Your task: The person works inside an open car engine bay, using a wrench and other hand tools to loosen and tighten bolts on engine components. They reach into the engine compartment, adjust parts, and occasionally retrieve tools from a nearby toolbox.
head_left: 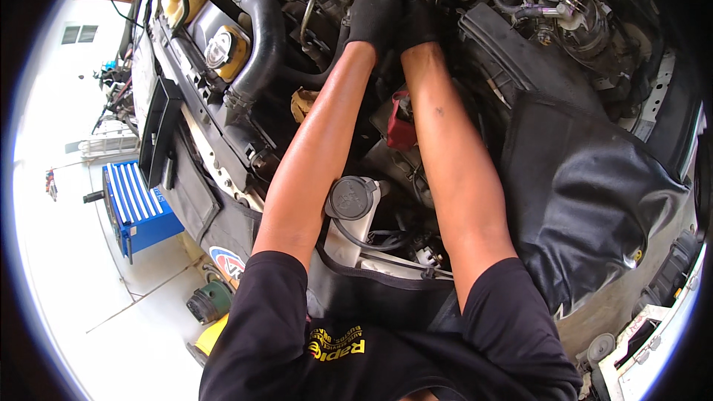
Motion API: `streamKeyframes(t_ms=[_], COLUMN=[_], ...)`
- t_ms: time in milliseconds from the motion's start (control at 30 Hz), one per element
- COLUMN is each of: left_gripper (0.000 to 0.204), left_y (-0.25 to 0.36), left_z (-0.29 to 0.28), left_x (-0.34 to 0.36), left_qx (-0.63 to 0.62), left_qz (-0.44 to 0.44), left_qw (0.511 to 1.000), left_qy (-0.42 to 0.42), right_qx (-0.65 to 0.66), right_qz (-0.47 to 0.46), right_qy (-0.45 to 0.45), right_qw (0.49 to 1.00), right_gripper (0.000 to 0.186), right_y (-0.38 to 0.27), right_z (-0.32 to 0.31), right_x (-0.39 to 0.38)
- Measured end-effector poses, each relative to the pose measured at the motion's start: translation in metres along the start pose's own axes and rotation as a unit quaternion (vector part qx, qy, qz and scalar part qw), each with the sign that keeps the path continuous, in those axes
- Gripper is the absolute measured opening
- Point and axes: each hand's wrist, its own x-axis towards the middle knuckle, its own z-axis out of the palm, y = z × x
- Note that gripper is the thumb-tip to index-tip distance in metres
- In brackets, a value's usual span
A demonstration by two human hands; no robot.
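Black-gloved left hand [373,21], right hand [421,21] at engine [316,0], top centre; openness, grip: cannot tell. Draped cover [587,186], frame right, probably guards fender [603,321].

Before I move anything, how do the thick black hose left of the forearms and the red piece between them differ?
Colour: the black hose is black; the red piece is red.
Size and shape: the hose is a large, thick curve; the red piece is small and angular.
Place: the hose lies left of the left hand; the red piece sits beside the right forearm.
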Motion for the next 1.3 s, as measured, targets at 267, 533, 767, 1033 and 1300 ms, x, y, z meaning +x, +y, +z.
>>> streamKeyframes(t_ms=[267, 533, 767, 1033, 1300], left_gripper=[0.045, 0.032, 0.025, 0.019, 0.014], left_y=[-0.008, -0.034, -0.019, -0.022, -0.024], left_z=[-0.012, 0.005, -0.004, -0.012, -0.024], left_x=[-0.015, 0.016, -0.003, 0.014, 0.000], left_qx=[-0.160, 0.369, -0.226, 0.441, 0.327], left_qz=[-0.009, 0.321, 0.061, 0.377, 0.404], left_qw=[0.987, 0.872, 0.972, 0.814, 0.854], left_qy=[-0.012, 0.025, -0.009, -0.040, -0.004], right_qx=[-0.482, -0.038, -0.039, 0.132, 0.000], right_qz=[-0.072, -0.052, 0.017, 0.049, 0.041], right_qy=[0.035, 0.037, 0.055, -0.076, 0.084], right_qw=[0.873, 0.997, 0.998, 0.987, 0.996], right_gripper=[0.028, 0.025, 0.032, 0.028, 0.023], right_y=[-0.036, -0.017, -0.007, 0.002, -0.010], right_z=[0.045, 0.030, 0.034, -0.002, 0.044], right_x=[-0.046, -0.036, -0.022, 0.002, -0.036])
